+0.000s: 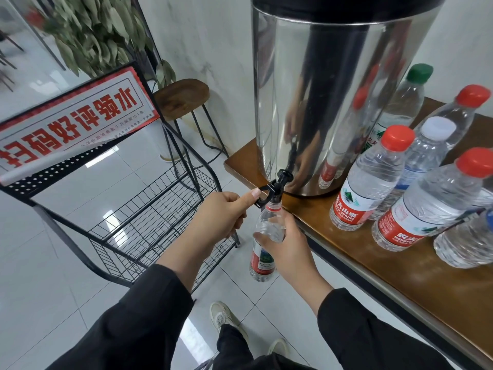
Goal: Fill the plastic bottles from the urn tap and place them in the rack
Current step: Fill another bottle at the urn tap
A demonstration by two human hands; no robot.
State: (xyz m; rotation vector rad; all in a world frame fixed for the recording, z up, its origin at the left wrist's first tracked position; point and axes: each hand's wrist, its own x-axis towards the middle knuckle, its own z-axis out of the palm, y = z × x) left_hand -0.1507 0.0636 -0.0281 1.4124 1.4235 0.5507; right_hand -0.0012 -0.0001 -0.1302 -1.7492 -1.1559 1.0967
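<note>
One uncapped bottle [264,244] held upright under the black tap [277,186] of the steel urn [333,89], mouth right at the spout, body hanging off the near-left edge of the counter [373,263] over the tiled floor [53,263]. Right hand [286,248] wrapped round the bottle's middle, fingers and thumb curled on the clear plastic above the red label. Left hand [228,213] curled at the tap lever, thumb pressed flat on its looped end, other fingers folded beneath; nothing else in that grip. Water level inside the bottle hard to tell.

Six capped bottles [370,182] standing on the counter to the right of the urn: three with red caps, one white, one green at the far end, one cut off by the right edge with its cap out of sight. All upright, close together, some touching.

One black wire rack [149,217] on the floor to the left, two mesh shelves visible, both bare of bottles. One red-and-white sign [72,116] fixed to the rack's top, lettering mirrored. One wooden stool [184,97] beyond the rack by the wall, leafy plant [96,30] at far left. Two dark sleeves, two pale shoes at the near edge.
</note>
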